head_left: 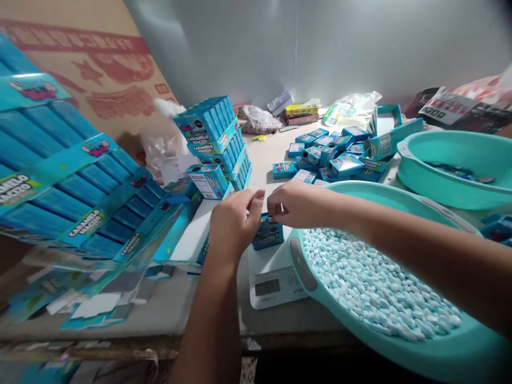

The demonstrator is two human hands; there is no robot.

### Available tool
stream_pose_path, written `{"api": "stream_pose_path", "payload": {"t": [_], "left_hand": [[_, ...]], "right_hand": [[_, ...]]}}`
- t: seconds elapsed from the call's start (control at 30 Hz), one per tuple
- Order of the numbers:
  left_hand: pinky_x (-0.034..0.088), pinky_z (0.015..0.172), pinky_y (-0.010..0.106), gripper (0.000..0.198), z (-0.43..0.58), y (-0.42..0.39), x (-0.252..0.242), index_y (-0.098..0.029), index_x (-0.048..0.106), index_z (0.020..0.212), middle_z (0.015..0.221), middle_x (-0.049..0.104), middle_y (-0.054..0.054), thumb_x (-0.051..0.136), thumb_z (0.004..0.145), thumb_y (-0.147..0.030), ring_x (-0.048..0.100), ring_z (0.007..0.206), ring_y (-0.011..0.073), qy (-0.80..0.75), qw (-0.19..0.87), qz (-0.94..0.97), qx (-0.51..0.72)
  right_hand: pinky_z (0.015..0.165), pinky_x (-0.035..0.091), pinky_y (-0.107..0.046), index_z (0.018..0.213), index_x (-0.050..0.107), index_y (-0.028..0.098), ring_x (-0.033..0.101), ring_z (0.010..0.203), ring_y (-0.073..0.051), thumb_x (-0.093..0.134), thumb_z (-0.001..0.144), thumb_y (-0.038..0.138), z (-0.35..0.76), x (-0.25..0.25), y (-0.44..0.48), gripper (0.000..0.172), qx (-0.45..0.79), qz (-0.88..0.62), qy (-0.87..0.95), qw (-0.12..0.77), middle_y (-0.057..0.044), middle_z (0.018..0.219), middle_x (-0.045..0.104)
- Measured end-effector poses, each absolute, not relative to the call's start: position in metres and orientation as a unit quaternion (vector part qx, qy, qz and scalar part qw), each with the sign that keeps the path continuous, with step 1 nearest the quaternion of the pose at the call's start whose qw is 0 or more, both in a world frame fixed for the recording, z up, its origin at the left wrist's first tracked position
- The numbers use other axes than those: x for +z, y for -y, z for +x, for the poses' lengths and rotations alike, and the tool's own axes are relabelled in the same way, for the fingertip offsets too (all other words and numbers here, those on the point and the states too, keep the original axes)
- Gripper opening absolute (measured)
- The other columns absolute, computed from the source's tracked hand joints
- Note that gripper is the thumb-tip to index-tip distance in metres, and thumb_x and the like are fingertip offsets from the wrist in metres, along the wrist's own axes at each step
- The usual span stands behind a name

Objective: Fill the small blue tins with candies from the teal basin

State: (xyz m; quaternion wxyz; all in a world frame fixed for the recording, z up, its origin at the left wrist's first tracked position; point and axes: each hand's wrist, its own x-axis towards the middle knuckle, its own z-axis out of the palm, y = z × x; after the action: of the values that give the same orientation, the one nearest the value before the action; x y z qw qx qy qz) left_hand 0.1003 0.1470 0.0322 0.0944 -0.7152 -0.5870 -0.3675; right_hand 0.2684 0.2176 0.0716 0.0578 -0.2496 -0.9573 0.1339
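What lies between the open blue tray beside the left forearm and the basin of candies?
In the head view, a white scale lies between them, with a small blue box on it; the left hand shows there.

bare-arms setup lol
left hand (pixel 236 221) and right hand (pixel 300 205) both bare, forearms (pixel 214 314) bare too, narrowing toward the wrists (pixel 334 205)
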Motion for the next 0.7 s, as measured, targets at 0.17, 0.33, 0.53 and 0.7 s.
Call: {"api": "stream_pose_path", "payload": {"t": [0.17,0.33,0.53,0.7], "left_hand": [[0.037,0.064,0.031,0.043,0.101,-0.147,0.032,-0.018,0.067,0.08,0.074,0.07,0.006,0.039,0.103,-0.042,0.063,0.073,0.0197,0.587,0.073,-0.713,-0.376],[0.039,0.065,0.032,0.046,0.099,-0.146,0.032,-0.019,0.066,0.077,0.074,0.069,0.005,0.038,0.103,-0.045,0.064,0.074,0.0195,0.599,0.071,-0.7,-0.382],[0.04,0.065,0.033,0.047,0.103,-0.148,0.028,-0.019,0.067,0.078,0.074,0.07,0.006,0.038,0.103,-0.047,0.065,0.075,0.0203,0.607,0.084,-0.695,-0.376],[0.038,0.062,0.033,0.046,0.113,-0.155,0.019,-0.02,0.068,0.077,0.074,0.07,0.006,0.04,0.101,-0.047,0.065,0.073,0.0212,0.607,0.087,-0.709,-0.349]], "right_hand": [[0.063,0.036,-0.027,0.084,0.072,0.017,0.053,0.067,-0.013,0.064,0.085,0.022,0.281,0.079,-0.214,0.01,0.137,-0.257,0.953,0.08,-0.001,0.078,0.07],[0.061,0.033,-0.029,0.082,0.07,0.018,0.051,0.064,-0.014,0.058,0.085,0.018,0.328,0.079,-0.215,0.012,0.078,-0.313,0.946,0.022,-0.003,0.075,0.067],[0.066,0.036,-0.026,0.1,0.069,0.022,0.059,0.079,-0.015,0.057,0.082,0.009,0.36,0.022,-0.228,0.026,0.162,-0.355,0.91,-0.142,-0.004,0.098,0.071],[0.058,0.033,-0.028,0.094,0.068,0.015,0.054,0.068,-0.017,0.057,0.08,0.011,0.337,0.012,-0.22,0.019,0.142,-0.355,0.902,-0.2,-0.008,0.086,0.068]]}}
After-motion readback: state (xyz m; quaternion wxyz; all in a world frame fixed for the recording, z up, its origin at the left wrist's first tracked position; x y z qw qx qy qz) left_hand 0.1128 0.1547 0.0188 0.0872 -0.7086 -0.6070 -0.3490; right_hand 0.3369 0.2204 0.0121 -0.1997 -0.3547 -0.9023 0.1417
